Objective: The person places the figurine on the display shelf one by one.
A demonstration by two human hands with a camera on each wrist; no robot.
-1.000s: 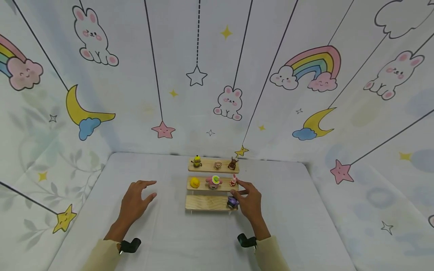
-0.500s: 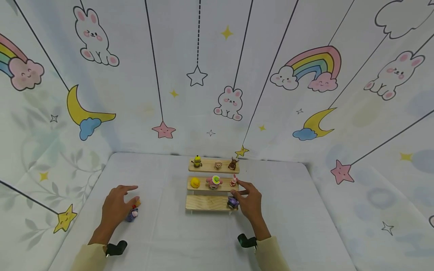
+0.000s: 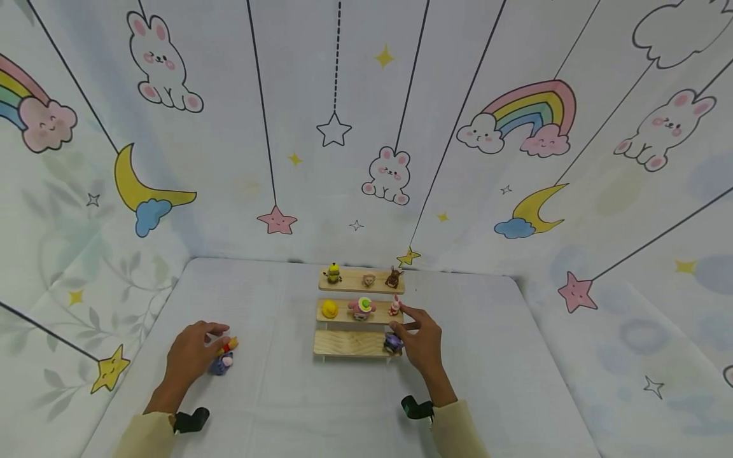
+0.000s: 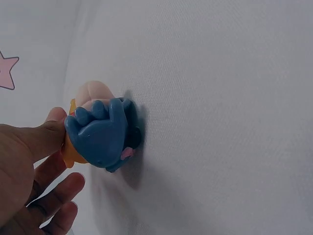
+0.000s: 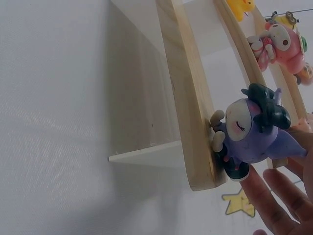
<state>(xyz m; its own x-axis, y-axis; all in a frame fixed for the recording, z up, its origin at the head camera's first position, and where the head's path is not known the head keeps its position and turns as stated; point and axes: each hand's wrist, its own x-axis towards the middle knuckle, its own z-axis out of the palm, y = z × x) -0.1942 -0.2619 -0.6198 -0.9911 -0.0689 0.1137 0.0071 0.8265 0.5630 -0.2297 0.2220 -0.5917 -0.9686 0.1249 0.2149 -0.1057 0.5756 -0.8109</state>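
Observation:
In the head view my left hand (image 3: 191,353) is at the left of the table, thumb and fingertips pinching a small orange figurine with red (image 3: 229,345). Right beside it is a blue figurine (image 4: 102,139), which covers most of the orange one in the left wrist view. My right hand (image 3: 422,340) holds a purple figurine with a dark hood (image 5: 259,142) at the right end of the lowest wooden shelf (image 3: 346,343). The figurine's feet are at the board's edge. My thumb is hidden behind it in the right wrist view.
On the middle board (image 3: 345,317) stand a yellow duck (image 3: 329,309), a pink figurine (image 3: 361,308) and a white-and-red rabbit figurine (image 3: 394,305). The top board (image 3: 350,284) bears a yellow-green figurine (image 3: 333,274), a beige one (image 3: 368,279) and a brown one (image 3: 392,277). Behind hangs a printed cloth.
My left hand has moved left and down to the orange and blue figurines, and its fingers have closed in on the orange one. The right hand stays at the purple figurine.

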